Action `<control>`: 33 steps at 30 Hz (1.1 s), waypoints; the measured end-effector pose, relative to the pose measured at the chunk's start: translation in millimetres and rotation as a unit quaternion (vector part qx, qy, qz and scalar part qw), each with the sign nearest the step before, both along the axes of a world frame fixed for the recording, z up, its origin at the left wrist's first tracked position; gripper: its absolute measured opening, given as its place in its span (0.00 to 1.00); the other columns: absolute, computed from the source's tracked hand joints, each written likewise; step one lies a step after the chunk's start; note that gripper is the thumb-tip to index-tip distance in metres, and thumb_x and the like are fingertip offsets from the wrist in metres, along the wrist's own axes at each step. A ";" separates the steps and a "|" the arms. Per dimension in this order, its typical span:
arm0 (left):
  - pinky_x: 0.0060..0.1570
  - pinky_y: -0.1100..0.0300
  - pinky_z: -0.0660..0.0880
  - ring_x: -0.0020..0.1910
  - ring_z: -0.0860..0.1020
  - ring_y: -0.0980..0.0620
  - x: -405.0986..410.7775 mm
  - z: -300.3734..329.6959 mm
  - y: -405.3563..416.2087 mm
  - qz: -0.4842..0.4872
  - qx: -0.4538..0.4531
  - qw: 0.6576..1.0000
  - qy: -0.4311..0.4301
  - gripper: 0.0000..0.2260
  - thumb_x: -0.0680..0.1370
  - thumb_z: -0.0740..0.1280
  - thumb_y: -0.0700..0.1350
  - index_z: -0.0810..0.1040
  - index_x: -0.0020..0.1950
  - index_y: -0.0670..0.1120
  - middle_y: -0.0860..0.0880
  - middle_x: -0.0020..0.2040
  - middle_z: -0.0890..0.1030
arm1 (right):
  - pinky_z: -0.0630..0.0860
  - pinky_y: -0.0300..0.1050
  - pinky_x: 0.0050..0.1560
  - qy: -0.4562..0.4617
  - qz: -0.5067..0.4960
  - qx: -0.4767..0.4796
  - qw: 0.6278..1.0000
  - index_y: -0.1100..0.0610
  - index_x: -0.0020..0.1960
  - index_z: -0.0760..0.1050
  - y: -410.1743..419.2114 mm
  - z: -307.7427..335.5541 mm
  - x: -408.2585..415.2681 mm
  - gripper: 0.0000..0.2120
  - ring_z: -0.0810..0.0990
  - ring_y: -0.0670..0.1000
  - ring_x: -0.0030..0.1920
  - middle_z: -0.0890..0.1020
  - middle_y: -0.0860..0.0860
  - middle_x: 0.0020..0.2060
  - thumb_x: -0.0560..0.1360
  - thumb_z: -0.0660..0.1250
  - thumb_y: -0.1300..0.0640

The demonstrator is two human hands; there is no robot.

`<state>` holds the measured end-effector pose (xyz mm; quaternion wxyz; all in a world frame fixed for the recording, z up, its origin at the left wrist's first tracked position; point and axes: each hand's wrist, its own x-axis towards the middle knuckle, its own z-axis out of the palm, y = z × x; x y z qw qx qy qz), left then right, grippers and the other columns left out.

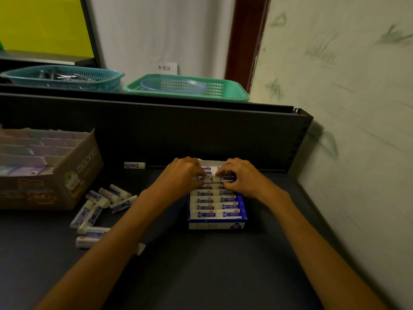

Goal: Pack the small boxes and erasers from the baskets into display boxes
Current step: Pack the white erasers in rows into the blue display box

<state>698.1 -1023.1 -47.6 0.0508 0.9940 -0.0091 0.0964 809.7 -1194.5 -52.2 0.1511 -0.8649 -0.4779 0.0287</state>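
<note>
Centre frame, the left hand (183,173) and right hand (240,175) each pinch an eraser (204,179) into the display box (216,225). The erasers look light, firm and sleeved, so they are best gripped by their long sides.

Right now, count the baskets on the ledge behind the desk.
3: a teal basket at the left, a green basket to its right, and a small blue basket sitting inside the green one. More may lie beyond the left edge.

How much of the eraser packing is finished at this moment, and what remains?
Done: the near rows of the blue display box are filled with erasers. In hand: the left hand and right hand each pinch an eraser into a far row. Left: loose erasers on the table, plus one eraser by the back panel.
</note>
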 end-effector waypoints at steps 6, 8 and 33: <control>0.63 0.56 0.66 0.63 0.68 0.53 1.1 -2.0 0.7 -0.013 0.025 1.000 0.004 0.15 0.78 0.63 0.50 0.74 0.65 0.51 0.50 0.65 0.70 | 0.63 0.40 0.58 -0.019 -0.012 -0.004 1.000 0.49 0.62 0.74 -0.9 0.1 -2.6 0.16 0.66 0.44 0.60 0.72 0.47 0.61 0.75 0.67 0.54; 0.63 0.55 0.66 0.63 0.68 0.53 1.5 -1.9 1.3 -0.014 0.029 0.999 0.006 0.15 0.78 0.63 0.50 0.74 0.64 0.51 0.50 0.65 0.70 | 0.63 0.40 0.59 -0.014 -0.015 -0.006 1.000 0.49 0.63 0.74 -0.4 -0.9 -2.8 0.16 0.67 0.44 0.60 0.72 0.47 0.61 0.75 0.67 0.54; 0.61 0.54 0.68 0.64 0.68 0.50 -40.2 10.3 20.1 0.084 -0.018 0.996 0.013 0.23 0.75 0.66 0.54 0.67 0.69 0.52 0.49 0.67 0.69 | 0.62 0.48 0.66 -0.020 -0.065 -0.006 0.998 0.45 0.69 0.67 10.3 21.5 -49.9 0.22 0.63 0.51 0.69 0.69 0.48 0.67 0.76 0.66 0.49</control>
